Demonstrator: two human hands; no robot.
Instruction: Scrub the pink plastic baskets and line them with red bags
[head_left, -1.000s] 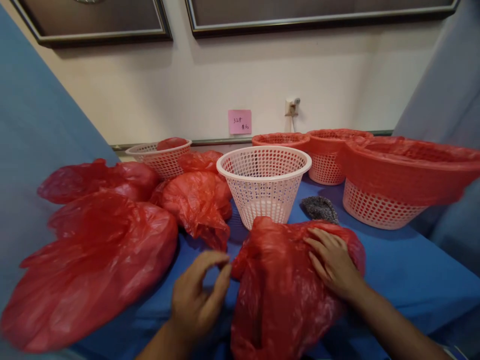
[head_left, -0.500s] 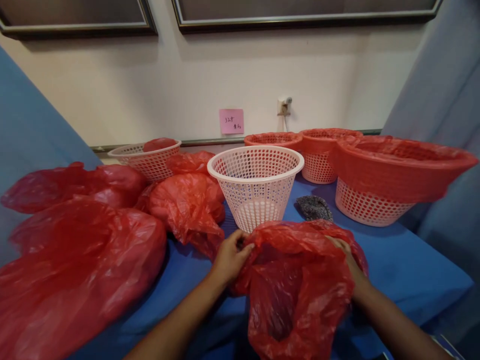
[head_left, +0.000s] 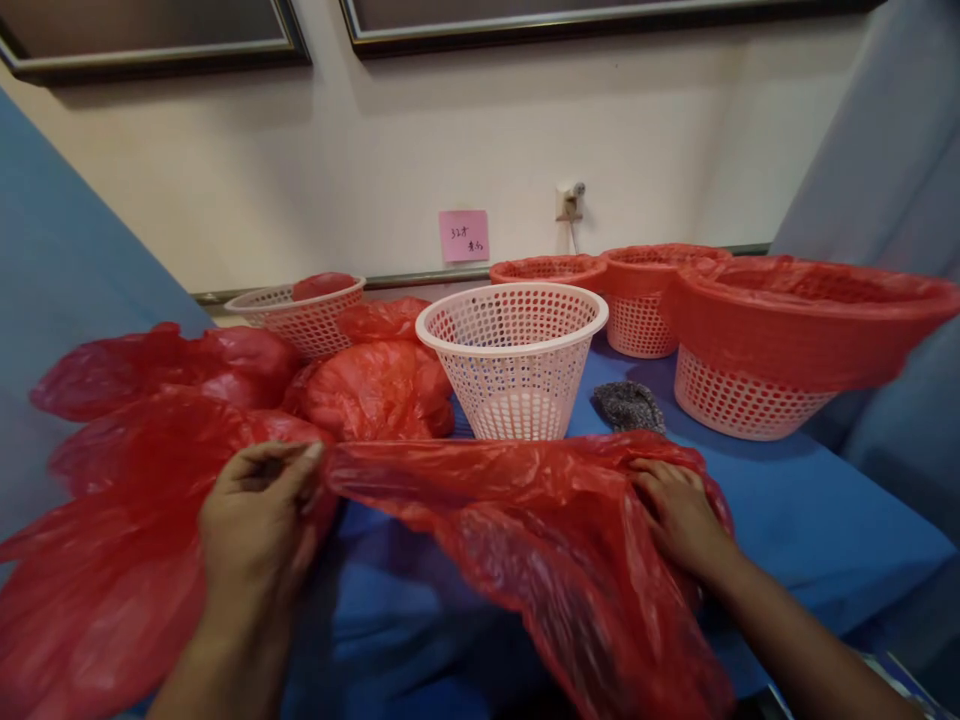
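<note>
A thin red plastic bag (head_left: 517, 510) is stretched between my two hands over the front of the table. My left hand (head_left: 259, 510) pinches its upper left edge between thumb and fingers. At the other end, my right hand (head_left: 679, 510) is closed on the gathered bag, and its fingertips are partly sunk in the folds. Just behind the bag stands a pale pink perforated plastic basket (head_left: 517, 385), upright and unlined; the bag hides its base. A dark grey speckled cloth-like item (head_left: 628, 406) lies to the right of that basket.
Baskets lined with red bags stand at the right, the nearest being a large one (head_left: 757, 390). More red bags (head_left: 150, 560) are heaped at the left, before another pale basket (head_left: 300, 325). Blue cloth (head_left: 810, 510) covers the table. A wall with a pink note (head_left: 463, 236) rises behind.
My left hand has moved left and toward me, pulling the bag's edge out into a taut line. My right hand stays at the bag's right side. The view has shifted slightly.
</note>
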